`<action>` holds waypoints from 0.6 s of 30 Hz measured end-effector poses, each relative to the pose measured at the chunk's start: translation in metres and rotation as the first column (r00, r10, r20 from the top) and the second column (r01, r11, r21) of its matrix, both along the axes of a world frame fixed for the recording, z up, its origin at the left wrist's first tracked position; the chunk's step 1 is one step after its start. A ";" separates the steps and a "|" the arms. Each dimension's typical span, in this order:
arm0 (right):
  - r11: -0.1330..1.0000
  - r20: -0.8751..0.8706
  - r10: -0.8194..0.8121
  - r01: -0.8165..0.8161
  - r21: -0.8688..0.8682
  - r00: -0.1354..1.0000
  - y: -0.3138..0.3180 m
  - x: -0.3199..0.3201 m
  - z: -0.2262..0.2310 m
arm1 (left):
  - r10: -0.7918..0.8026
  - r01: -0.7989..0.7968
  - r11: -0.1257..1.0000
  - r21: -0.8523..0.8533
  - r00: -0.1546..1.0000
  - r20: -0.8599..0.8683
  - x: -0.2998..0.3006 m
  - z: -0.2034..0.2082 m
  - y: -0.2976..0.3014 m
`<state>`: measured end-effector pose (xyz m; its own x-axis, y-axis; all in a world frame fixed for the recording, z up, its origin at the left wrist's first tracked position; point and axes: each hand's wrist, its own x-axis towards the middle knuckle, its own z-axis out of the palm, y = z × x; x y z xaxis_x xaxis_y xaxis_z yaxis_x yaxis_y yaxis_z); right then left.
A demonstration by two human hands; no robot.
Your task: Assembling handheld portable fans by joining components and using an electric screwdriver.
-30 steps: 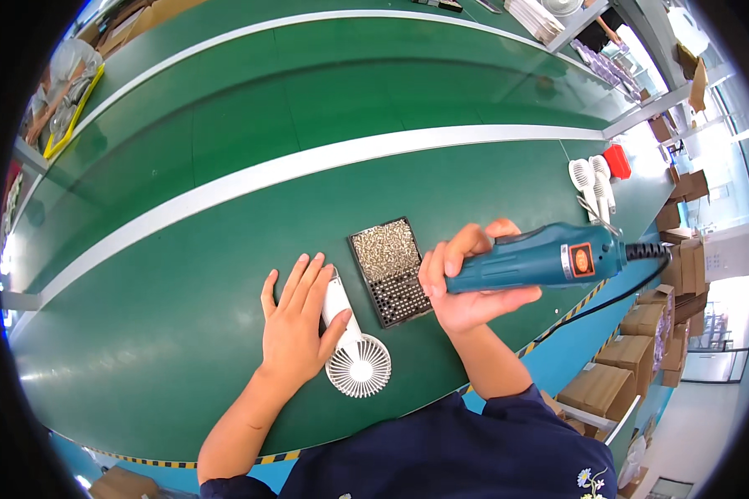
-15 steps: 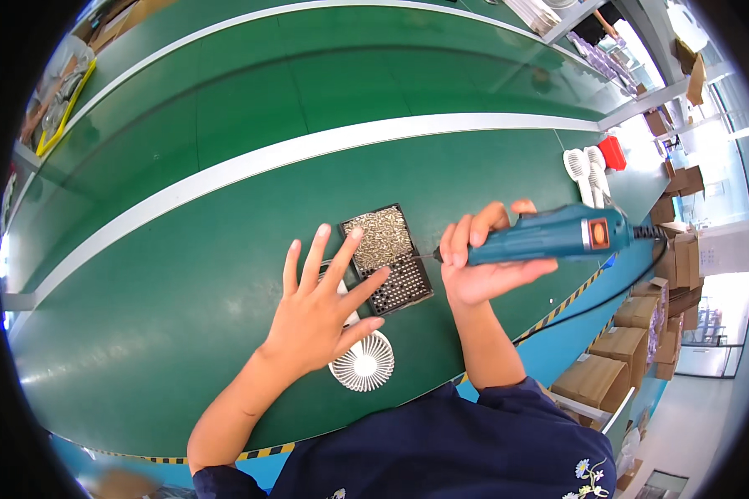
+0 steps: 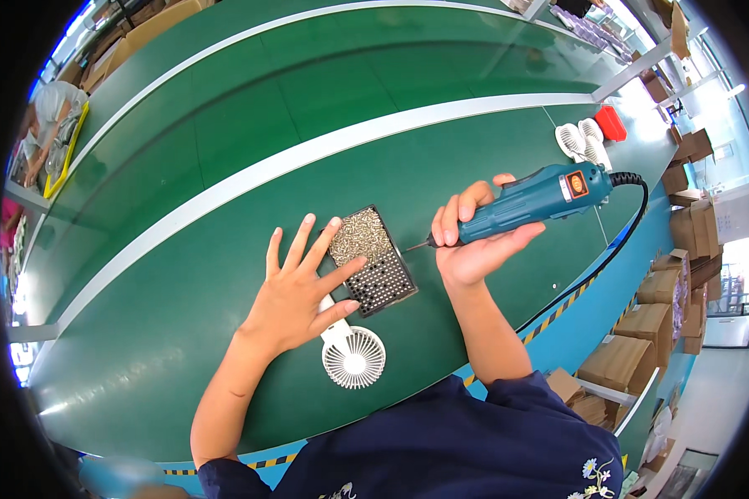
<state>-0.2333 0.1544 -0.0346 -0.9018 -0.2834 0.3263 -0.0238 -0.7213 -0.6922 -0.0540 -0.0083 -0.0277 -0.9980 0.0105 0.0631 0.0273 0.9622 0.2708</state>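
Observation:
My right hand (image 3: 468, 249) grips a teal electric screwdriver (image 3: 541, 201), its bit pointing left toward the black screw tray (image 3: 376, 264), which holds several small silver screws. My left hand (image 3: 301, 288) is spread open, fingers apart, hovering over the tray's left edge and over the handle of a small white hand-held fan (image 3: 351, 354). The fan lies flat on the green table, its round grille toward me. A black cord (image 3: 607, 249) runs from the screwdriver's rear off the table's right side.
The green table (image 3: 225, 150) has a white stripe (image 3: 250, 179) across it. More white fans (image 3: 581, 140) and a red box (image 3: 612, 123) lie at the far right. Cardboard boxes (image 3: 632, 353) stack beyond the right edge. Another person (image 3: 46, 116) works at the far left.
My left hand lifted off the fan and moved up-right, fingers spread over the screw tray. The screwdriver tip swung toward the tray's right side.

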 end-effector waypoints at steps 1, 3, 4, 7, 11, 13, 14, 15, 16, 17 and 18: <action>1.000 0.002 -0.003 0.003 -0.006 1.000 0.001 0.000 0.001 | -0.006 0.006 1.000 0.024 1.000 0.000 0.000 0.001 0.001; 1.000 -0.015 0.007 -0.007 0.002 1.000 0.002 0.000 0.002 | -0.014 0.014 0.999 0.043 1.000 0.001 -0.002 0.003 0.005; 1.000 -0.013 0.005 -0.005 -0.002 1.000 0.002 0.001 0.002 | -0.037 0.036 0.998 0.060 0.999 0.015 -0.004 0.004 0.008; 1.000 -0.025 0.019 -0.018 0.020 1.000 0.002 0.003 0.002 | -0.081 0.080 0.996 0.038 0.996 0.033 -0.008 0.002 0.011; 1.000 -0.011 0.023 -0.022 0.021 1.000 0.001 0.003 0.000 | -0.074 0.075 0.997 -0.025 0.995 0.062 -0.012 0.004 0.006; 1.000 -0.008 0.012 -0.012 0.023 1.000 0.000 0.002 0.001 | -0.031 0.033 0.998 -0.057 0.999 0.033 -0.012 0.005 0.002; 1.000 -0.002 0.017 -0.017 0.024 1.000 0.000 0.001 0.001 | -0.033 0.036 0.997 -0.061 0.998 0.048 -0.012 0.005 0.001; 0.999 0.005 0.021 -0.022 0.024 1.000 -0.001 0.000 0.001 | -0.035 0.038 0.997 -0.065 0.998 0.048 -0.013 0.005 0.001; 1.000 0.005 0.021 -0.021 0.021 1.000 -0.001 0.000 0.001 | -0.034 0.036 0.998 -0.046 0.998 0.050 -0.014 0.003 0.002; 1.000 0.011 0.019 -0.019 0.024 1.000 -0.002 -0.001 0.001 | -0.032 0.033 0.999 -0.028 0.998 0.050 -0.015 0.003 0.002; 1.000 0.016 0.017 -0.018 0.026 1.000 -0.004 -0.003 0.001 | -0.032 0.034 0.999 -0.032 0.998 0.048 -0.018 0.006 0.003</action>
<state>-0.2364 0.1502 -0.0335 -0.9015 -0.3074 0.3047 -0.0004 -0.7034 -0.7108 -0.0722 -0.0057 -0.0219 -0.9989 0.0451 0.0146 0.0473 0.9695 0.2404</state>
